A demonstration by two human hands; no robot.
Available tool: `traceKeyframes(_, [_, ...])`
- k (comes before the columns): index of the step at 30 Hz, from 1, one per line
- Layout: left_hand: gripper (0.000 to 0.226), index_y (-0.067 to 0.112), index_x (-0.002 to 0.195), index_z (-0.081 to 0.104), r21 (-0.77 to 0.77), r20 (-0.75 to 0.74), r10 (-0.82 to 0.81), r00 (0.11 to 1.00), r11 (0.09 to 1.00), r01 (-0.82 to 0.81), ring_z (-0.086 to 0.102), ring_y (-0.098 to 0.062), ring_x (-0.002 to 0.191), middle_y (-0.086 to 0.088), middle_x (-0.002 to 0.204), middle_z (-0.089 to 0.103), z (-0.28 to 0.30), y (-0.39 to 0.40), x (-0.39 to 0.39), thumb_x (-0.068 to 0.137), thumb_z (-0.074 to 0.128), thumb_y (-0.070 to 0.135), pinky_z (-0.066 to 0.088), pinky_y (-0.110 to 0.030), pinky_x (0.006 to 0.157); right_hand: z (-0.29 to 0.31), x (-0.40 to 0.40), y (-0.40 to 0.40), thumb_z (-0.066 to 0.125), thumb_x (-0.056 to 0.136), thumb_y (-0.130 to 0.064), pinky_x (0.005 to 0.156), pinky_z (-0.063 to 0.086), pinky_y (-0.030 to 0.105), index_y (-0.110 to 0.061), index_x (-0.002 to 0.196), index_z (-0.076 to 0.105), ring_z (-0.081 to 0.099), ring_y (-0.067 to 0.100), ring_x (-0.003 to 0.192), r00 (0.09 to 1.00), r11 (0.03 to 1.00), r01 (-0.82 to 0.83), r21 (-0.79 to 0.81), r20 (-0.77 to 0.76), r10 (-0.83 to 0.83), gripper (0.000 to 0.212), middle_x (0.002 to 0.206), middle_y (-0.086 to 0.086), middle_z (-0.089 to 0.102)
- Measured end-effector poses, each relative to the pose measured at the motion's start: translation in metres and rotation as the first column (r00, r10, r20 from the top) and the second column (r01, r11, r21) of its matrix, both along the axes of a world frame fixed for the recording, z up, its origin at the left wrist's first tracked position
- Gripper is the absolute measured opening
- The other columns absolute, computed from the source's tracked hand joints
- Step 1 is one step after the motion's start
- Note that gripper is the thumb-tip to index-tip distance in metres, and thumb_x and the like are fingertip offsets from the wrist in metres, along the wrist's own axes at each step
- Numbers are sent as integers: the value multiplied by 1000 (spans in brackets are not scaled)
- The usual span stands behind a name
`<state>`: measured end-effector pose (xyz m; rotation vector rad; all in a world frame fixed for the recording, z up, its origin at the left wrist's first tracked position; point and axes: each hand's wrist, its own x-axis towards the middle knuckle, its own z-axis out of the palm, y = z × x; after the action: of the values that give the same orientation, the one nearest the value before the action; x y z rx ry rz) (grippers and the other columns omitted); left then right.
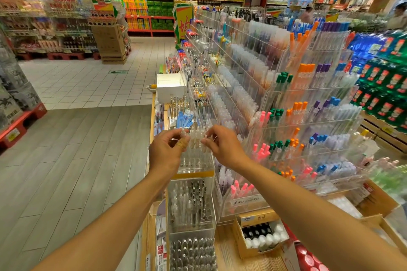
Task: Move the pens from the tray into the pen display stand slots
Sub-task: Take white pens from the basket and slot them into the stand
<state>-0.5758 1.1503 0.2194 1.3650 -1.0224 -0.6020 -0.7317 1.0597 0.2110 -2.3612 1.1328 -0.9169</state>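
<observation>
A tiered clear acrylic pen display stand stands at the edge of the wooden counter, its slots filled with clear, white and black pens. Both hands are raised over its top tier. My left hand pinches the top of a clear pen between thumb and fingertips. My right hand pinches another clear pen just to the right. The pens' lower ends blend into the clear pens in the top tier. I cannot tell which container is the tray.
A large stepped acrylic rack of coloured pens fills the right. A white box sits further along the counter. A cardboard box of black and white bottles lies near my right forearm. The aisle floor lies to the left.
</observation>
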Motion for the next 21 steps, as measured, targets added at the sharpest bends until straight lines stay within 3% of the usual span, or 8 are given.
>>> traceKeyframes(7, [11,20,84,71,46,32,-58,998,997,56,70,-23,78,8,95,71,-7,-4,-4,88,71,10,62,-38,75,-5,1,0,65,92,-27,64,43,31,-14,87,54,54,18,72,999,1000,9,-3,43,-9,18,81,0,56])
traceKeyframes(11, [6,14,92,75,81,70,-73,995,994,68,71,-25,80,2,93,72,-14,-10,-2,88,72,10,62,-35,74,-4,0,0,65,92,-28,64,46,33,-15,86,53,56,20,72,998,1000,11,9,55,-12,19,81,1,57])
traceKeyframes(16, [17,26,78,70,174,197,-115,974,982,81,69,-11,67,3,75,71,-16,-18,0,87,73,13,58,-23,64,-6,0,1,66,91,-28,62,42,27,-10,92,59,54,15,69,996,999,33,31,77,-35,19,82,0,58])
traceKeyframes(19, [8,19,88,73,214,190,-118,975,974,76,67,-13,69,3,76,69,-22,-23,-1,88,73,11,56,-19,62,-7,0,2,67,90,-27,60,44,25,-10,94,60,53,11,65,992,997,20,73,125,-29,19,79,-4,57])
traceKeyframes(21, [8,16,94,74,222,207,-115,972,973,68,68,-18,73,4,78,70,-22,-26,-2,87,73,12,59,-27,67,-7,-1,3,68,90,-25,63,49,31,-8,95,61,56,15,66,988,994,6,105,150,-21,19,81,0,59])
